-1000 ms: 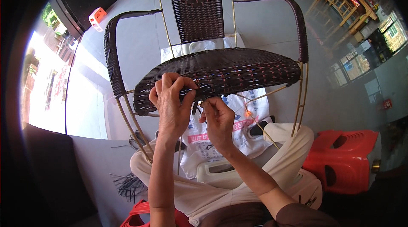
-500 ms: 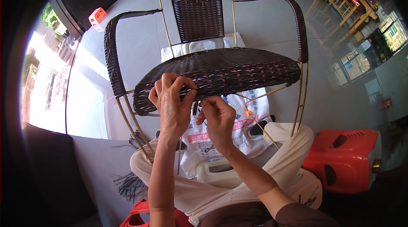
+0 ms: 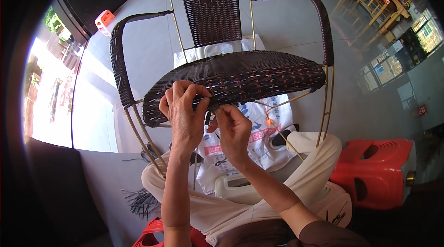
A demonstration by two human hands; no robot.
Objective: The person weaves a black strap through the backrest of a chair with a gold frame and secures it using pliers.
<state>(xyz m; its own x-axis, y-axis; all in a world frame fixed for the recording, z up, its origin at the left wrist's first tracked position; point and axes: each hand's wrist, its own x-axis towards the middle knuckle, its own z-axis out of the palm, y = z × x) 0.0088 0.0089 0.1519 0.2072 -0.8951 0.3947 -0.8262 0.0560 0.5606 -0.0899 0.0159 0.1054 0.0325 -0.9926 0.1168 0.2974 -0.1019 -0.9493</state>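
Observation:
A dark brown woven armchair [image 3: 263, 69] with a bare golden metal frame stands before me, its seat tipped so the front edge faces me. My left hand [image 3: 185, 115] is closed on that front edge, left of its middle, thumb and fingertips pressing the weave. Just right of it, below the edge, my right hand [image 3: 233, 129] is pinched on a thin dark strip [image 3: 208, 118]. The strip's short end hangs between the two hands, and its upper part is hidden by my fingers. Reddish strands show among the dark ones in the seat and the backrest [image 3: 212, 11].
A white printed sack [image 3: 249, 154] lies on the floor under the chair. Loose dark strips [image 3: 143, 201] are heaped at lower left. Red plastic stools [image 3: 379, 173] stand at my right, and a small tool [image 3: 340, 212] lies on a pale surface. Wooden furniture [image 3: 370, 2] is at far right.
The chair and both hands have shifted slightly left in view. My right hand has edged closer to the seat's edge and the left hand; both keep their grip.

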